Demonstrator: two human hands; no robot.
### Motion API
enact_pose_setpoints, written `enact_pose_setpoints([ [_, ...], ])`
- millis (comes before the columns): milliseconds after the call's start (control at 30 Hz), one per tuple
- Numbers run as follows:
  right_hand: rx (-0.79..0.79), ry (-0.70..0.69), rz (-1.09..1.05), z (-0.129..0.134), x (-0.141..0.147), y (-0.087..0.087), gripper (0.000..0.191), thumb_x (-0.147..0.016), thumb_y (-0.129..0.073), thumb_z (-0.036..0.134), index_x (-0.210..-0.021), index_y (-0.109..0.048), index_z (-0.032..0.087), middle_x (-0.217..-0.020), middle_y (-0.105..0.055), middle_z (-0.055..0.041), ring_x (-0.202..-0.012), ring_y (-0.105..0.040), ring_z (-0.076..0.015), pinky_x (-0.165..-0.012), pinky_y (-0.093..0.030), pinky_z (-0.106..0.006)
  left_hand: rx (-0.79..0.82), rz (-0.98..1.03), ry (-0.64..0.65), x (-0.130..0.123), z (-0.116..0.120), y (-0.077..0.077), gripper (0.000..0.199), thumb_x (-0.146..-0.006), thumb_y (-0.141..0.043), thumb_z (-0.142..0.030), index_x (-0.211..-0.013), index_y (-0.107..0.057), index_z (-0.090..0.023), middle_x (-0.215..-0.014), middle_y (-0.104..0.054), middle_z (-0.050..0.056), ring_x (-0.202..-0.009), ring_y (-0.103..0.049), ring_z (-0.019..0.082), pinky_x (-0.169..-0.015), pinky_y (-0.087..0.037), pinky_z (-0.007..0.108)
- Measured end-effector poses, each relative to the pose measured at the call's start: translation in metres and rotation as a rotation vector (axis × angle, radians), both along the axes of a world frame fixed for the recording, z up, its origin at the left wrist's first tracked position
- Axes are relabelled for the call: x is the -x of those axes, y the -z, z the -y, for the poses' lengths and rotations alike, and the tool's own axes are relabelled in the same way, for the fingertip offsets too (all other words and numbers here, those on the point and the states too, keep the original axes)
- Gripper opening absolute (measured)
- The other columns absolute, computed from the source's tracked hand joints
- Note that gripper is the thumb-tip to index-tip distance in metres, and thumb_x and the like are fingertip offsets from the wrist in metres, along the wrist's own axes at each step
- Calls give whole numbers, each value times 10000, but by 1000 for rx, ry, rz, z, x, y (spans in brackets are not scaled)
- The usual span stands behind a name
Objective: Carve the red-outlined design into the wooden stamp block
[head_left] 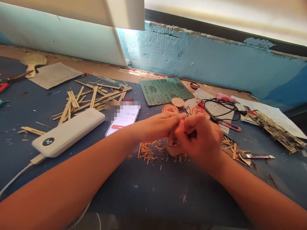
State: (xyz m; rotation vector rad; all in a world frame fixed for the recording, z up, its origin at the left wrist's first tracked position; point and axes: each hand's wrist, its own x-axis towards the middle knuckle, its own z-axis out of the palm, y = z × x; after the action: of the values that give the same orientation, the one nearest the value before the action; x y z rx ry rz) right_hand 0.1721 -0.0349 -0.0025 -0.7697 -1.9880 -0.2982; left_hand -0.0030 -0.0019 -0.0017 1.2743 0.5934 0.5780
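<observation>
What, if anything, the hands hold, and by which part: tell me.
It cannot be told: the left hand and right hand meet, hiding any hold between them; a pale object shows just beneath.

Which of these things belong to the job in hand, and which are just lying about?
Likely in use, judging by nearness:
- left hand and right hand, close together
- pale object below them, mostly hidden
- shavings around it

Probably just lying about, off to the left:
- power bank
- phone
- grey sheet
</observation>
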Motion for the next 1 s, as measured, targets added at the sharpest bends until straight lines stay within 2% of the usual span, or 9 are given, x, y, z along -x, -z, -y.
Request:
enact_pose_setpoints([
  [100, 31, -43, -28, -2, -1, 5, 272, -834, -673, 49, -859, -490, 248, -624, -545, 117, -487, -491, -79, -520, -409, -247, 39, 22, -45, -3, -3, 6, 415, -1049, -557, -462, -756, -602, -173, -679, -614, 6, -615, -586, 118, -608, -476, 239],
  [267, 11, -94, -121, -4, -4, 11, 271, -854, -695, 61, -861, -498, 247, -635, -522, 125, -479, -438, -66, -480, -360, -234, 79, 24, -16, -2, -6, 8, 543, -1093, -488, -542, -737, -639, -159, -657, -620, 24, -643, -598, 126, -645, -488, 249],
  [367, 25, -145, -134, -2, -5, 3, 293, -891, -679, 68, -825, -456, 246, -623, -482, 119, -477, -368, -70, -484, -328, -256, 65, 34, -46, -2, -4, 5, 475, -1049, -584, -552, -772, -648, -172, -695, -633, 8, -656, -577, 126, -631, -477, 250],
  [467, 97, -193, -32, 4, -5, -9, 395, -923, -641, 56, -718, -359, 243, -565, -373, 111, -479, -287, -77, -504, -315, -278, 38, 12, -59, -3, -2, 1, 429, -1021, -613, -539, -806, -680, -173, -775, -685, 30, -727, -620, 150, -701, -522, 283],
  [533, 127, -194, 39, 7, -3, -13, 423, -931, -632, 58, -691, -335, 239, -553, -369, 98, -489, -308, -86, -521, -324, -291, 12, 1, -67, -2, -1, 0, 452, -1020, -602, -537, -760, -665, -173, -744, -673, 34, -729, -627, 157, -719, -532, 293],
  [600, 85, -160, 50, 9, -2, -11, 372, -939, -661, 97, -723, -396, 242, -572, -435, 88, -496, -365, -97, -526, -343, -298, -20, -14, -64, -2, -1, 0, 490, -1032, -563, -536, -707, -632, -176, -684, -641, 32, -692, -614, 156, -693, -521, 288],
  [767, -37, 2, -32, 4, 5, 6, 267, -881, -702, 101, -851, -489, 260, -609, -556, 100, -484, -498, -102, -500, -389, -276, -111, -53, -14, 1, -4, 1, 431, -1048, -543, -476, -740, -617, -184, -672, -632, 17, -662, -595, 138, -647, -489, 258],
  [867, 15, -28, -45, 1, 5, 9, 260, -871, -683, 79, -859, -494, 258, -601, -556, 110, -483, -521, -97, -496, -408, -259, -69, -43, 2, 1, -5, 3, 539, -1092, -453, -525, -712, -621, -182, -630, -585, 2, -598, -539, 118, -639, -493, 252],
  [1000, 46, -112, -69, 3, -1, -4, 313, -872, -662, 45, -785, -446, 254, -582, -494, 113, -455, -433, -80, -473, -386, -250, -69, -41, -1, -1, -4, 3, 590, -1094, -447, -571, -687, -624, -183, -639, -592, 7, -639, -546, 125, -654, -485, 246],
])
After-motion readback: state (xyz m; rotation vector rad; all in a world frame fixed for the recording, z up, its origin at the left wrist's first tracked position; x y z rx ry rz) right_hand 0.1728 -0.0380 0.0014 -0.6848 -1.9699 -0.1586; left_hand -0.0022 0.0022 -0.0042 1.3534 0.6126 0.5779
